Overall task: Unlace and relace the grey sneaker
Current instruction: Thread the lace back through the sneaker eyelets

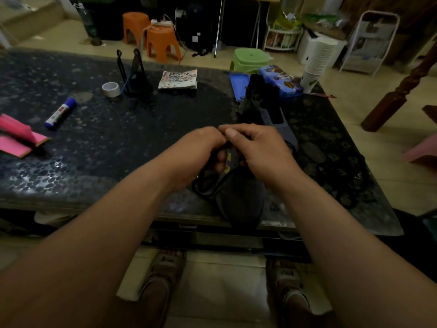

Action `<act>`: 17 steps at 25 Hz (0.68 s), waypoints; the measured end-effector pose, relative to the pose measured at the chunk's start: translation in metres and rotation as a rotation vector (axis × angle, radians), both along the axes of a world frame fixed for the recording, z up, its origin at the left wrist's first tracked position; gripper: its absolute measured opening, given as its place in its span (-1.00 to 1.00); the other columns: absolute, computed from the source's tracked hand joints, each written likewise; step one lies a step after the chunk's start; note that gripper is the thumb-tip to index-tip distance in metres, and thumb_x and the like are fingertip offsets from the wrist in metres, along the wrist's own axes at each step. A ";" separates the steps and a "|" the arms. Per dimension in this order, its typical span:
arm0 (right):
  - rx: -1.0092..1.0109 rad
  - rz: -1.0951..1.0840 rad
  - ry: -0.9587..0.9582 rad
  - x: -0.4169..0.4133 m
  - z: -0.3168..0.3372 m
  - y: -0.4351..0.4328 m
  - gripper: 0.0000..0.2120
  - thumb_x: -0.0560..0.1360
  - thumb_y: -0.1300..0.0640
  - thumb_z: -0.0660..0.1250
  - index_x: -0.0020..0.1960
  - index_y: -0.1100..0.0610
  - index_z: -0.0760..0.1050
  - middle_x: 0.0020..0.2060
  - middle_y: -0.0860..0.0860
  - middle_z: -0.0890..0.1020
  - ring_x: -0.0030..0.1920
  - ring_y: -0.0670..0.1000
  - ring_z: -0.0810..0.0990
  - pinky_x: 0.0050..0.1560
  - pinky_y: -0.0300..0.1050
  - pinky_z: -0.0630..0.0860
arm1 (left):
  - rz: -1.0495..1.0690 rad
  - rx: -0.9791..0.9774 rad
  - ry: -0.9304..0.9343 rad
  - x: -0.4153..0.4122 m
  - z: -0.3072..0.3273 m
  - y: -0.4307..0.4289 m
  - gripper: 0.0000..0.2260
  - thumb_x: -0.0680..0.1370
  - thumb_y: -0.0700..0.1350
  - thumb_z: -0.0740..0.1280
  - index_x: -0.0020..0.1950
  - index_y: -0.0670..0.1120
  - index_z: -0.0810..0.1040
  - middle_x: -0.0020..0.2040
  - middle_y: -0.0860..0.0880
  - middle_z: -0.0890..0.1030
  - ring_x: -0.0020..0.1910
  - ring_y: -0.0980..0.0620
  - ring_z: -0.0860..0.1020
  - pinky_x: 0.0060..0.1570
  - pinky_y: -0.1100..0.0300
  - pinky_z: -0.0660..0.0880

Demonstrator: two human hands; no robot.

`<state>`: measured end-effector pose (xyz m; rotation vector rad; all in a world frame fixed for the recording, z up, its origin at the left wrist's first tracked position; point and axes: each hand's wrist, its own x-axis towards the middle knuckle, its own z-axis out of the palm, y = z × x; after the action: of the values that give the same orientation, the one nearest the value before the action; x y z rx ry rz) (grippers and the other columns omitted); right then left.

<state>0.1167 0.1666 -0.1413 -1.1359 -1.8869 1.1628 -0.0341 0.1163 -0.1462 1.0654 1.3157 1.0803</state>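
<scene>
A dark grey sneaker (243, 200) lies lengthwise on the dark speckled table (118, 147), its toe hanging over the near edge and its heel end (260, 95) pointing away. My left hand (201, 152) and my right hand (257, 147) meet above its middle, fingers curled. Both pinch the dark lace (205, 183) at the eyelet area, where a yellow patch shows between them. A loop of lace trails down on the left side of the shoe. The hands hide the eyelets they work on.
On the table: a glue stick (61, 112), pink paper (19, 138), a tape roll (111, 89), a black wire stand (134, 74), a patterned packet (178, 79), a blue case (281, 80) and stacked paper cups (316, 60). Coloured stools stand behind. My slippered feet show below.
</scene>
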 end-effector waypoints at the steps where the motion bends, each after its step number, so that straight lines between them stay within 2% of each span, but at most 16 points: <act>1: -0.013 0.013 0.027 0.000 0.000 0.002 -0.77 0.68 0.08 0.30 0.23 0.06 0.69 -0.28 -0.24 0.63 -0.29 -0.31 0.54 -0.20 -0.36 0.42 | 0.011 -0.002 -0.099 -0.002 0.003 0.000 -0.82 0.70 -0.16 0.17 -0.08 -0.09 0.45 -0.36 -0.01 0.38 -0.47 0.07 0.32 -0.40 0.18 0.34; 2: -0.089 0.018 0.097 0.000 0.000 0.003 -0.76 0.69 0.07 0.29 0.23 0.07 0.69 -0.34 -0.20 0.58 -0.33 -0.27 0.50 -0.22 -0.32 0.39 | 0.014 0.000 -0.110 -0.004 0.003 0.001 -0.81 0.72 -0.12 0.20 -0.09 -0.06 0.44 -0.39 0.02 0.31 -0.51 0.11 0.23 -0.50 0.26 0.24; 3: -0.203 0.024 0.185 0.001 -0.001 0.004 -0.76 0.69 0.08 0.28 0.21 0.10 0.69 -0.36 -0.06 0.55 -0.35 -0.19 0.45 -0.27 -0.27 0.38 | 0.007 0.005 -0.067 -0.008 0.001 0.003 -0.80 0.72 -0.07 0.24 -0.10 -0.05 0.46 -0.42 0.04 0.27 -0.53 0.13 0.17 -0.56 0.30 0.15; 5: -0.341 0.030 0.280 0.008 -0.003 0.008 -0.77 0.68 0.16 0.28 0.23 0.17 0.66 -0.26 0.10 0.58 -0.32 -0.10 0.47 -0.30 -0.23 0.46 | -0.023 0.009 0.050 -0.014 -0.003 0.005 -0.80 0.67 0.01 0.33 -0.09 -0.06 0.55 -0.44 0.04 0.23 -0.53 0.11 0.13 -0.57 0.29 0.10; 7: -0.374 0.038 0.304 0.014 -0.004 0.011 -0.79 0.67 0.23 0.29 0.23 0.20 0.64 -0.20 0.07 0.67 -0.27 -0.10 0.58 -0.25 -0.24 0.55 | -0.047 -0.008 0.129 -0.015 -0.007 0.006 -0.81 0.63 0.02 0.39 -0.08 -0.06 0.64 -0.43 0.02 0.24 -0.50 0.08 0.16 -0.51 0.25 0.12; 10: -0.408 0.000 0.355 0.017 -0.005 0.013 -0.83 0.66 0.29 0.28 0.14 0.19 0.63 -0.21 0.05 0.68 -0.26 -0.07 0.63 -0.26 -0.24 0.59 | -0.030 0.017 0.092 -0.011 -0.010 0.008 -0.86 0.65 -0.07 0.37 -0.05 -0.10 0.63 -0.39 -0.02 0.42 -0.44 0.07 0.34 -0.46 0.24 0.31; 11: -0.394 -0.059 0.312 0.019 -0.005 0.015 -0.84 0.66 0.29 0.27 0.10 0.18 0.63 -0.23 0.04 0.68 -0.29 -0.07 0.62 -0.32 -0.25 0.56 | -0.005 0.022 0.099 -0.011 -0.012 0.009 -0.86 0.67 -0.09 0.35 -0.05 -0.10 0.61 -0.35 -0.02 0.48 -0.41 0.08 0.39 -0.45 0.26 0.36; 13: -0.241 -0.170 0.026 0.026 -0.008 0.017 -0.83 0.65 0.23 0.28 0.01 0.11 0.65 -0.27 -0.01 0.68 -0.38 -0.11 0.59 -0.42 -0.26 0.49 | 0.065 0.019 0.300 -0.014 -0.020 0.013 -0.85 0.68 -0.06 0.33 -0.05 -0.08 0.59 -0.34 0.01 0.52 -0.42 0.10 0.41 -0.45 0.25 0.36; 15: -0.035 -0.117 -0.312 0.036 -0.014 0.017 -0.86 0.61 0.12 0.36 -0.04 0.02 0.70 -0.28 -0.10 0.69 -0.34 -0.18 0.62 -0.33 -0.27 0.50 | 0.099 -0.004 0.498 -0.012 -0.030 0.013 -0.85 0.66 -0.02 0.36 -0.04 -0.05 0.63 -0.33 0.01 0.54 -0.39 0.12 0.44 -0.38 0.21 0.37; 17: 0.019 -0.026 -0.444 0.041 -0.019 0.014 -0.87 0.60 0.06 0.40 -0.01 -0.01 0.74 -0.27 -0.18 0.68 -0.28 -0.28 0.61 -0.31 -0.36 0.46 | 0.061 -0.035 0.512 -0.006 -0.039 0.012 -0.87 0.64 -0.01 0.38 -0.04 -0.02 0.64 -0.25 0.01 0.59 -0.29 0.10 0.50 -0.30 0.21 0.39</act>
<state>0.1574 0.1810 -0.1601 -1.4972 -2.1933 0.9279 -0.0402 0.1285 -0.1849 1.3368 1.7719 0.8504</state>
